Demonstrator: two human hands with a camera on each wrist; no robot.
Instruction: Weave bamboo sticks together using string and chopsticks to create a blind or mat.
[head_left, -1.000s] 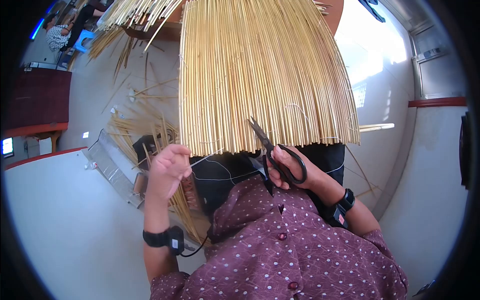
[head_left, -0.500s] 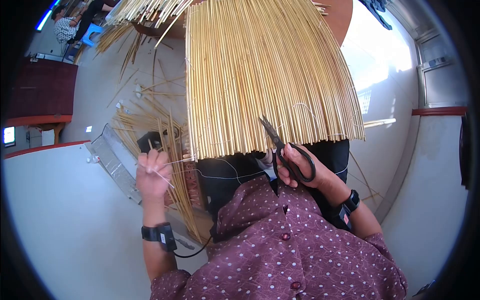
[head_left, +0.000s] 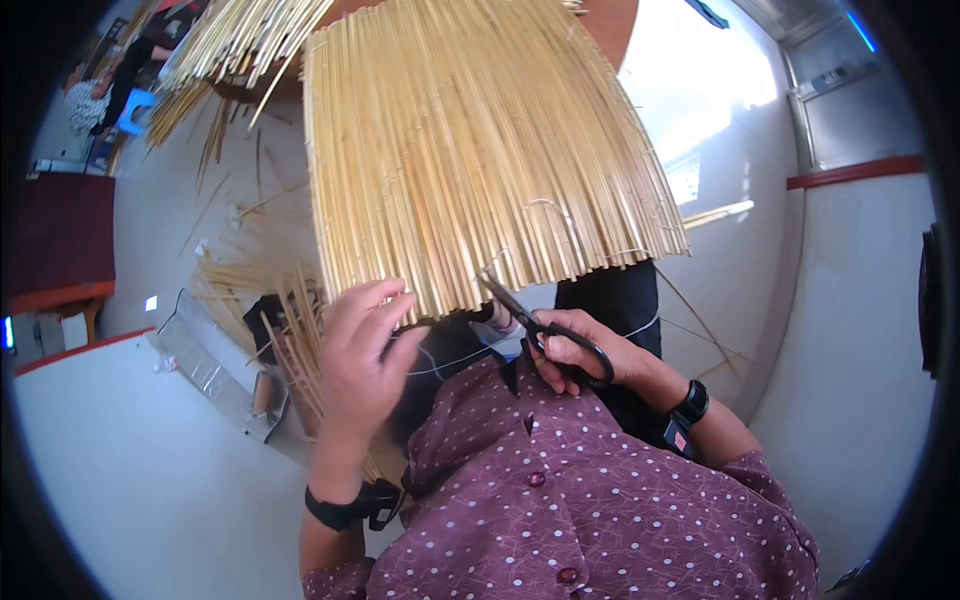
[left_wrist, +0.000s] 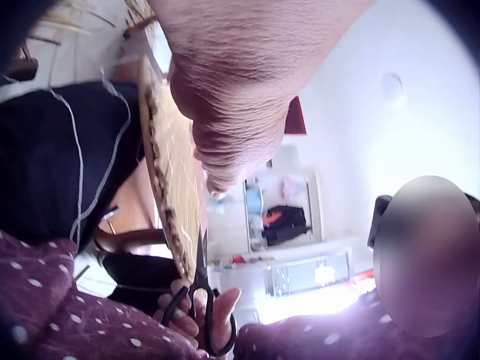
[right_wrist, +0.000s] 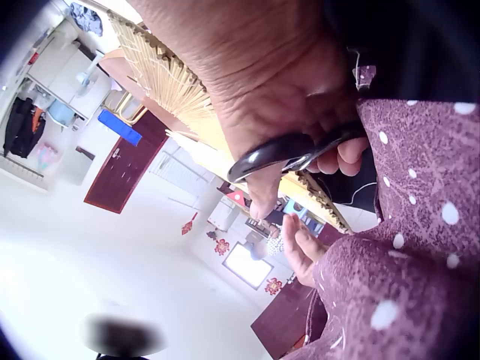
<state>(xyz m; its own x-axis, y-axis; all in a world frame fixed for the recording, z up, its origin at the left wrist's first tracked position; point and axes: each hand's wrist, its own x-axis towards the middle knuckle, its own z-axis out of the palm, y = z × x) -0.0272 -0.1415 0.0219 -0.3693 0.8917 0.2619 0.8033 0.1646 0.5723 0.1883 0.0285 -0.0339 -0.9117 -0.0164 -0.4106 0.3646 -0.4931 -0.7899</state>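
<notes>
A mat of straight yellow stalks (head_left: 470, 150) spreads out in front of the body, its cut stalk ends facing me. At its near left corner is my left hand (head_left: 365, 350), fingers bent loosely over the edge and thumb held apart. My right hand (head_left: 585, 345) grips black-handled scissors (head_left: 518, 314) just below the near edge, their tips overlapping the mat. White thread (left_wrist: 80, 165) hangs in loose strands over the dark cloth in the left wrist view. A thread loop (head_left: 543, 202) lies on top of the mat.
More loose stalks (head_left: 245, 40) are heaped at the back left, and others (head_left: 225, 290) lie on the floor beside the left arm. A blue stool (head_left: 135, 112) stands near another person (head_left: 85, 105). A dark red cabinet (head_left: 60, 240) is at the left.
My left hand pulled a thread out to the left, then came back right to the mat's corner, its fingers loosened. The right hand keeps the scissors near the edge.
</notes>
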